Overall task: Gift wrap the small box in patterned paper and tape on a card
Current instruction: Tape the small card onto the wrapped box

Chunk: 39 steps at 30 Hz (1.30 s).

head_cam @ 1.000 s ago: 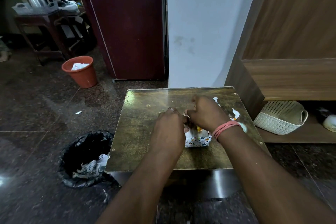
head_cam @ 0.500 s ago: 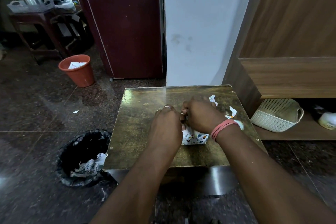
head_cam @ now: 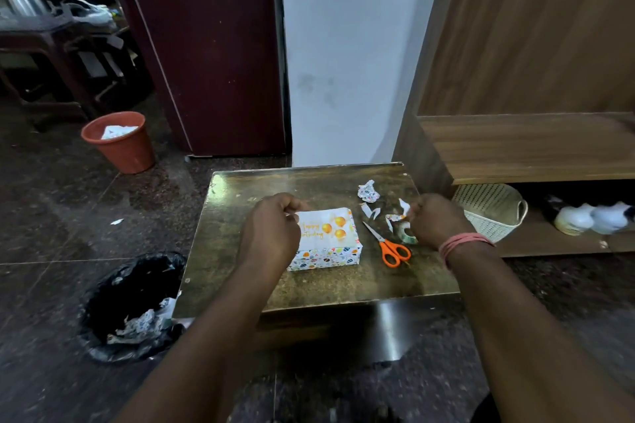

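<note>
The small box (head_cam: 326, 258), wrapped in white paper with coloured dots, lies in the middle of the small table (head_cam: 240, 285). A white birthday card (head_cam: 338, 230) with orange balloons lies flat on top of it. My left hand (head_cam: 273, 233) has its fingers curled and pinches at the card's left edge, covering that end of the box. My right hand (head_cam: 436, 220) is away to the right, fingers curled over the tape roll (head_cam: 408, 235), which shows partly beneath it. What its fingertips pinch is hidden.
Orange-handled scissors (head_cam: 391, 248) lie between the box and the tape roll. Paper scraps (head_cam: 368, 192) sit at the table's back right. A black-lined bin (head_cam: 134, 306) stands by the table's left, an orange bucket (head_cam: 120, 142) farther back, and a white basket (head_cam: 491, 209) under the right shelf.
Both hands were pinched together over the box. My right hand has now moved off to the right to the tape roll, uncovering the card, scissors and scraps. My left hand stays at the card.
</note>
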### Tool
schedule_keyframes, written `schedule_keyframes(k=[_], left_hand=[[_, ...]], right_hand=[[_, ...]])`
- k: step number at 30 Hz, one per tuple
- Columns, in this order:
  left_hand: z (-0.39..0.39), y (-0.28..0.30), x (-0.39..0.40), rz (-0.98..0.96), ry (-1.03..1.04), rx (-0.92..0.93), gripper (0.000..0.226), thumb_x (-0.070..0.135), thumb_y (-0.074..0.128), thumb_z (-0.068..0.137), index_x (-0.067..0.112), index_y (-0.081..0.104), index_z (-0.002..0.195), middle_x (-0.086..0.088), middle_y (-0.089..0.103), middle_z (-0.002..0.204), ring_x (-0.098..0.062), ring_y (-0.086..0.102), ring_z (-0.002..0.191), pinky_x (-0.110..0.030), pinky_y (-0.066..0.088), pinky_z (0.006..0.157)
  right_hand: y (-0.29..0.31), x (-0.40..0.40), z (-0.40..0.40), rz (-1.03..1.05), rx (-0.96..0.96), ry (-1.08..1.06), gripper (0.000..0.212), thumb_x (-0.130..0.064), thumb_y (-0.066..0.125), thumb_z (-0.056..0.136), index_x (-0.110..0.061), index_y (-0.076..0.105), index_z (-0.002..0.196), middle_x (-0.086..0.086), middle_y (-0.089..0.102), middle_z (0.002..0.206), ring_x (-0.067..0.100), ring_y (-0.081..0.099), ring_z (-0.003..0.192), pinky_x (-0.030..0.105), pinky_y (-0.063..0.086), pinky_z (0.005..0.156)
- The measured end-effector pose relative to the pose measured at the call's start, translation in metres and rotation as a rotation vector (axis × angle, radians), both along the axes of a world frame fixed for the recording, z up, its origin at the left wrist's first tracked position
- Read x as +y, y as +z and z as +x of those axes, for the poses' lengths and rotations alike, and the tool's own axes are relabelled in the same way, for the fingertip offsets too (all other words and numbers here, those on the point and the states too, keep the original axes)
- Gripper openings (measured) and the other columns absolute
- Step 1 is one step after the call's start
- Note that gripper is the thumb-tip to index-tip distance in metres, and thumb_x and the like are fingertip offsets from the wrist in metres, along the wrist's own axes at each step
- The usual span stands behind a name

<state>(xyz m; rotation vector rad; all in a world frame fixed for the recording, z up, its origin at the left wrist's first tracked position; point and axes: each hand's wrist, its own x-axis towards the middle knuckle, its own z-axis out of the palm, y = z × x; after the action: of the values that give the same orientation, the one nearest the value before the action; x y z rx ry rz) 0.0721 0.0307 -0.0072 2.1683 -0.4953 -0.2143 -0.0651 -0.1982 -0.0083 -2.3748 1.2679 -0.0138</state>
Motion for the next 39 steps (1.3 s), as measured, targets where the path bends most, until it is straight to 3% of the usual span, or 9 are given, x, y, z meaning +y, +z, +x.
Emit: schedule_keyframes(k=[4, 7, 10, 15, 19, 24, 28, 32, 39], left_hand=[[-0.004, 0.001, -0.003, -0.02, 0.006, 0.004, 0.036, 0.002, 0.053, 0.098, 0.033, 0.07, 0.089, 0.01, 0.067, 0.097, -0.01, 0.063, 0.079, -0.027, 0.045, 0.058], [-0.007, 0.001, -0.001, -0.02, -0.008, 0.001, 0.033, 0.003, 0.055, 0.098, 0.031, 0.072, 0.092, 0.01, 0.068, 0.099, -0.005, 0.061, 0.079, -0.026, 0.044, 0.058], [-0.007, -0.003, 0.002, -0.054, -0.025, 0.025, 0.032, 0.003, 0.057, 0.098, 0.03, 0.074, 0.095, 0.01, 0.07, 0.104, -0.006, 0.063, 0.081, -0.029, 0.052, 0.064], [-0.008, 0.0, 0.005, -0.054, -0.054, 0.04, 0.03, 0.003, 0.058, 0.099, 0.028, 0.075, 0.099, 0.012, 0.068, 0.104, -0.006, 0.063, 0.086, -0.028, 0.048, 0.064], [-0.015, 0.002, 0.005, -0.051, -0.074, 0.042, 0.027, 0.008, 0.058, 0.099, 0.03, 0.074, 0.098, 0.014, 0.069, 0.105, -0.006, 0.063, 0.073, -0.027, 0.047, 0.06], [-0.031, 0.014, 0.006, -0.123, -0.107, 0.08, 0.022, 0.014, 0.059, 0.1, 0.03, 0.074, 0.098, 0.015, 0.07, 0.106, -0.005, 0.063, 0.073, -0.024, 0.043, 0.058], [-0.045, 0.026, 0.0, -0.341, -0.258, 0.365, 0.017, 0.017, 0.069, 0.098, 0.027, 0.075, 0.109, 0.004, 0.074, 0.112, -0.01, 0.072, 0.097, -0.029, 0.06, 0.082], [-0.048, 0.028, -0.004, -0.492, -0.408, 0.623, 0.047, 0.004, 0.069, 0.095, 0.026, 0.063, 0.137, 0.004, 0.068, 0.131, -0.022, 0.069, 0.118, -0.041, 0.056, 0.102], [-0.037, 0.025, -0.002, -0.54, -0.39, 0.502, 0.047, -0.006, 0.072, 0.089, 0.022, 0.072, 0.127, -0.003, 0.07, 0.125, -0.02, 0.074, 0.101, -0.033, 0.06, 0.09]], right_hand=[[-0.009, -0.006, -0.014, 0.051, 0.079, 0.118, 0.041, -0.019, 0.068, 0.081, -0.021, 0.068, 0.122, 0.012, 0.067, 0.125, 0.033, 0.064, 0.113, 0.04, 0.053, 0.099], [-0.014, 0.0, -0.014, 0.064, 0.104, 0.126, 0.062, -0.014, 0.066, 0.082, -0.025, 0.052, 0.141, 0.017, 0.052, 0.139, 0.038, 0.056, 0.124, 0.041, 0.05, 0.103], [-0.017, 0.002, -0.009, 0.055, 0.082, 0.144, 0.061, -0.011, 0.072, 0.081, -0.019, 0.057, 0.139, 0.015, 0.05, 0.143, 0.036, 0.055, 0.127, 0.04, 0.048, 0.106], [-0.018, 0.002, -0.006, 0.053, 0.086, 0.167, 0.049, -0.008, 0.069, 0.084, -0.02, 0.065, 0.132, 0.015, 0.049, 0.141, 0.034, 0.058, 0.123, 0.038, 0.049, 0.105], [-0.023, 0.004, -0.01, 0.046, 0.053, 0.139, 0.039, -0.015, 0.065, 0.086, -0.013, 0.063, 0.125, 0.018, 0.051, 0.13, 0.033, 0.061, 0.114, 0.036, 0.051, 0.099], [-0.012, 0.012, -0.018, 0.212, -0.195, 0.116, 0.019, -0.021, 0.068, 0.09, -0.019, 0.063, 0.109, 0.008, 0.066, 0.112, 0.022, 0.064, 0.102, 0.039, 0.053, 0.095], [0.014, 0.054, -0.019, 0.487, -0.542, 0.195, 0.026, -0.014, 0.071, 0.093, -0.02, 0.059, 0.115, 0.0, 0.065, 0.104, 0.011, 0.062, 0.083, 0.03, 0.053, 0.077], [0.031, 0.087, -0.018, 0.663, -0.773, 0.305, 0.031, -0.007, 0.07, 0.091, -0.026, 0.064, 0.115, -0.002, 0.069, 0.104, 0.009, 0.067, 0.085, 0.026, 0.054, 0.068], [0.031, 0.09, -0.015, 0.698, -0.858, 0.305, 0.034, 0.002, 0.07, 0.09, -0.024, 0.07, 0.113, -0.002, 0.075, 0.096, 0.017, 0.072, 0.084, 0.027, 0.058, 0.079]])
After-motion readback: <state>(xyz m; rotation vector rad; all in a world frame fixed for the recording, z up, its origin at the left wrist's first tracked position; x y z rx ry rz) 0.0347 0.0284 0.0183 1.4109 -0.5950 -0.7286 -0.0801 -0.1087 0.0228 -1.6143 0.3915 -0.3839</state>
